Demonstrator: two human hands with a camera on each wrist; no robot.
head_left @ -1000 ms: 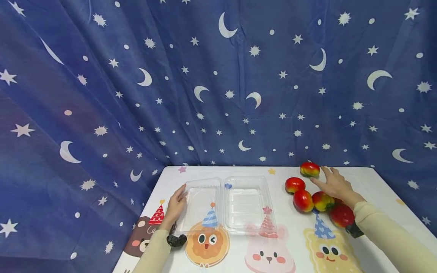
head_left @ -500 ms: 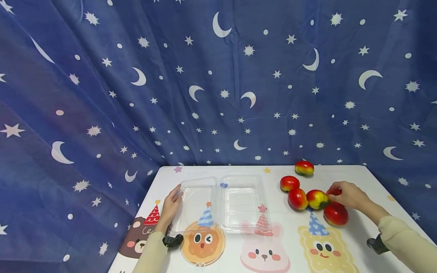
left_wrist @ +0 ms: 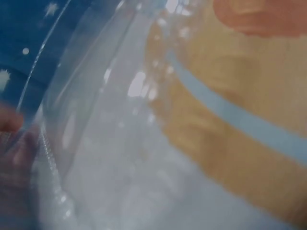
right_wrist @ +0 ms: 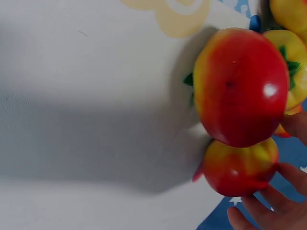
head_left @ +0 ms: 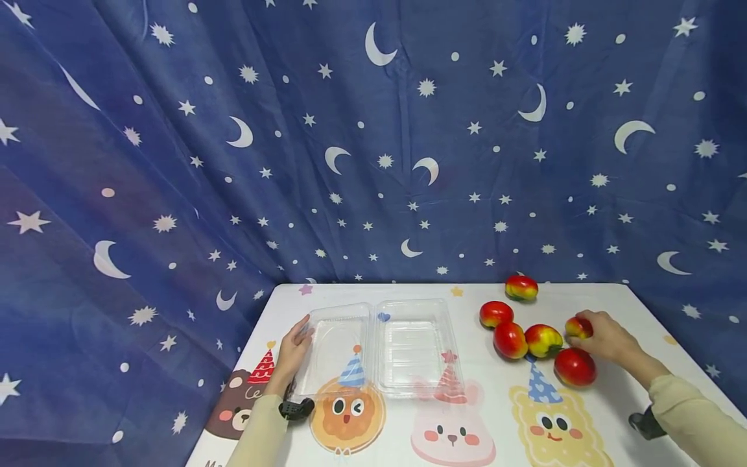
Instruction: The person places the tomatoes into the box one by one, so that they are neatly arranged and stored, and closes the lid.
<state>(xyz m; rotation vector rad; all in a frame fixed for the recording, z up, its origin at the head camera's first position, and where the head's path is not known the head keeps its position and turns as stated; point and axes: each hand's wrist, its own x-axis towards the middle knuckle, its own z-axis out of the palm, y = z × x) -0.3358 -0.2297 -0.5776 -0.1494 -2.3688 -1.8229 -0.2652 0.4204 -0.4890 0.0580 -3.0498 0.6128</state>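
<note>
My left hand [head_left: 294,347] holds the left edge of a hinged clear plastic clamshell box [head_left: 376,350], which lies spread open on the table. In the left wrist view, fingers [left_wrist: 12,122] show at the clear wall, partly seen through it. With thumb and fingers my right hand [head_left: 607,337] pinches a small red-and-yellow toy mango [head_left: 578,327] at the right of the group. The right wrist view shows fingers [right_wrist: 288,179] against that mango [right_wrist: 240,167], partly covered by a larger red mango [right_wrist: 242,86] in front.
Several other toy mangoes lie left of my right hand: a yellow-green one [head_left: 544,341], red ones [head_left: 510,340], and one [head_left: 521,287] near the back edge. A cartoon-printed white cloth [head_left: 458,434] covers the table. A blue star-patterned curtain [head_left: 373,162] hangs behind it.
My right hand has come back from beside the rear mango and taken hold of the small mango, which now sits slightly apart from the others. The left hand stays at the box edge.
</note>
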